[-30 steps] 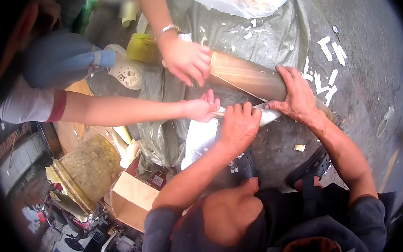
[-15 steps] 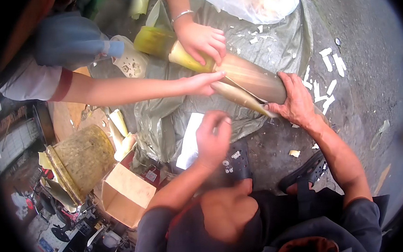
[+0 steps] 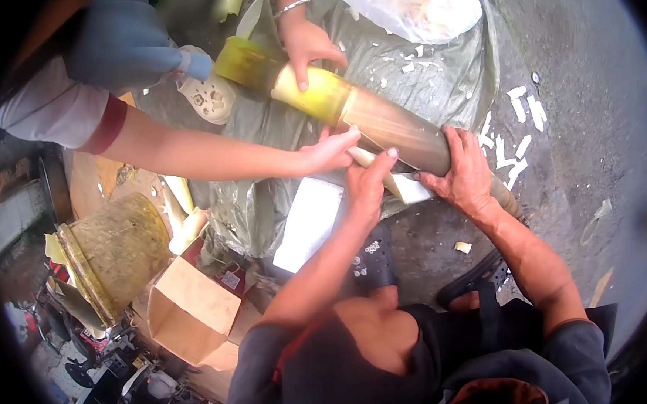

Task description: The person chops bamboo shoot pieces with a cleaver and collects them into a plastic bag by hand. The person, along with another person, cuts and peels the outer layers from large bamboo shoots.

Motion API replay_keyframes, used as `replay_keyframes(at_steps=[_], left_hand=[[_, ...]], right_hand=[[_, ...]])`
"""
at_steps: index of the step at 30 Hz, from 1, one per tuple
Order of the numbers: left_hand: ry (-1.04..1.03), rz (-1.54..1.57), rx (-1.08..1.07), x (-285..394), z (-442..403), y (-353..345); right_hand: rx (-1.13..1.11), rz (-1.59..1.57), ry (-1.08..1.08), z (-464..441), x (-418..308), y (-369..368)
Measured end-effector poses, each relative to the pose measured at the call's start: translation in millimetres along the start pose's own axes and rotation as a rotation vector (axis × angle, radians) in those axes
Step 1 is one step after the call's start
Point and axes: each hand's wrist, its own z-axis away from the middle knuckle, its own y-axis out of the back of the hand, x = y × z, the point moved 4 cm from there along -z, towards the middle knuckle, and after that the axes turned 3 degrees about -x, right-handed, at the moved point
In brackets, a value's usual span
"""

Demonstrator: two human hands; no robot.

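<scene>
A thick stalk or tube lies diagonally, yellow-green at its upper left [image 3: 317,95] and brown [image 3: 401,130] toward the lower right. Along its near side a pale curled layer [image 3: 409,188] stands partly away from it. My left hand [image 3: 367,190] is closed round this layer near its upper end. My right hand [image 3: 464,170] grips the lower part of the brown stalk, thumb on the near side and fingers over the top. A co-worker's hand [image 3: 331,151] touches the layer's upper end, and their other hand [image 3: 308,46] rests on the yellow-green section.
Beneath the stalk lies a grey-green sheet [image 3: 257,206], with a white sheet [image 3: 308,223] near my left forearm. White scraps [image 3: 518,108] lie at the right, below a plastic bag [image 3: 430,10]. A yellow bucket [image 3: 119,248] and an open cardboard box [image 3: 196,302] stand at left.
My left hand left the curled layer, then came back up and closed on it. My right hand keeps its grip. The co-worker's upper hand has moved onto the yellow-green section.
</scene>
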Motion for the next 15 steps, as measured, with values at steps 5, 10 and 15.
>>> replay_keyframes(at_steps=[5,10,15], left_hand=[[-0.307,-0.172,0.157,-16.9,-12.8,5.3],[-0.33,-0.221,0.18,-24.2,-13.9,18.3],[-0.287,-0.349,0.215,-18.2,-12.4,9.8]], right_hand=[[-0.01,0.014,0.0,-2.2,2.8,-0.7],[-0.01,0.021,-0.007,-2.1,1.7,-3.3],[0.006,0.047,0.023,3.0,-2.7,-2.9]])
